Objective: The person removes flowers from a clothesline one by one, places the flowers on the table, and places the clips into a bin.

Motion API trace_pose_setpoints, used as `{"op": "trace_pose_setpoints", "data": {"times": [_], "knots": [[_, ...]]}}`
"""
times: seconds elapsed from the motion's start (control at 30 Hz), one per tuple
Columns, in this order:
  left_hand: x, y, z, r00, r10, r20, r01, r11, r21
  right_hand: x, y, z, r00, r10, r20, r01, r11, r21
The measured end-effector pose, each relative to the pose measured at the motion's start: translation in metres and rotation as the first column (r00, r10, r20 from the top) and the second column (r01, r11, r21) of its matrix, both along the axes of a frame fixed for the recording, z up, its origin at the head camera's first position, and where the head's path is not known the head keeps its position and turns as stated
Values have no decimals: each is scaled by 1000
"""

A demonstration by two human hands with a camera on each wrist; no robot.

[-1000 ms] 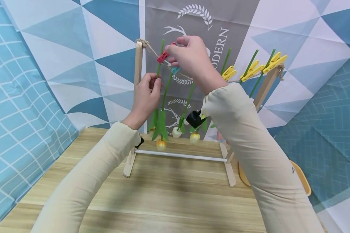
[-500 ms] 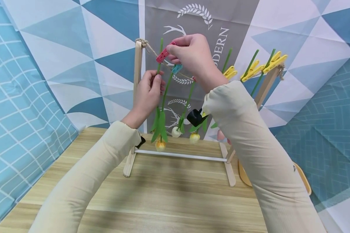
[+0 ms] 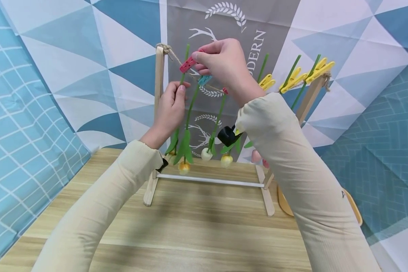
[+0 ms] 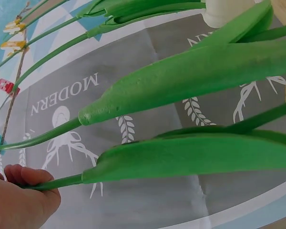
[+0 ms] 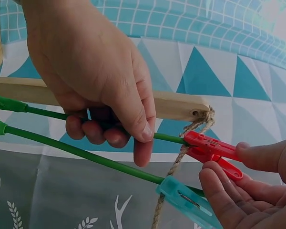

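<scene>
My left hand point(image 3: 170, 109) pinches the green stem point(image 4: 66, 182) of an artificial tulip that hangs head down at the rack's left end. Up at the twine point(image 5: 174, 167), thumb and fingers of my right hand point(image 3: 224, 66) pinch the handles of a red clothespin point(image 5: 212, 149). Its jaws lie across both the stem and the twine. Just beside it, a teal clothespin point(image 3: 204, 79) clips another tulip point(image 3: 184, 166) with an orange-yellow bloom. The held tulip's bloom is mostly hidden behind other parts in the head view.
The wooden rack point(image 3: 158, 75) stands on the table point(image 3: 190, 234), with a white crossbar point(image 3: 210, 180) low between its feet. Several more tulips hang to the right, some under yellow clothespins point(image 3: 319, 71). An orange tray point(image 3: 353, 207) lies behind my right forearm.
My right fingers have shifted slightly on the red clothespin, and the teal one shows more fully. The left hand has moved a little left, still holding the stem.
</scene>
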State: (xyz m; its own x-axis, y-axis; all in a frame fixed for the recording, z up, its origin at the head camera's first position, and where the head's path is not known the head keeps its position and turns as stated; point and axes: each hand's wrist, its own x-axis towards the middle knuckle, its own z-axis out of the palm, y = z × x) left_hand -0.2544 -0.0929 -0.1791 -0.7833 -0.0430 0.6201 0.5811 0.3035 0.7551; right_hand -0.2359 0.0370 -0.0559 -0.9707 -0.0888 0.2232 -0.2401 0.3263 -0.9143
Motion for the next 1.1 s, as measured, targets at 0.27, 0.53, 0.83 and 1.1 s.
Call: {"op": "trace_pose_setpoints", "data": {"times": [0.27,0.53,0.83,1.1], "knots": [[-3,-1,-1,1000,14,0,-14,1000,-24,-1,-2,-2,999,-11,-42,10,1000,-18],[-2,-1,-2,1000,31,0,-31,999,-40,-1,-1,-8,996,-15,-93,11,999,-39],[-1,-4,-6,999,51,-17,-52,996,-73,-1,2,-12,986,-30,-166,18,997,-73],[2,-10,-7,999,50,-9,-51,993,-102,0,11,-10,977,-34,-211,1,988,-157]]}}
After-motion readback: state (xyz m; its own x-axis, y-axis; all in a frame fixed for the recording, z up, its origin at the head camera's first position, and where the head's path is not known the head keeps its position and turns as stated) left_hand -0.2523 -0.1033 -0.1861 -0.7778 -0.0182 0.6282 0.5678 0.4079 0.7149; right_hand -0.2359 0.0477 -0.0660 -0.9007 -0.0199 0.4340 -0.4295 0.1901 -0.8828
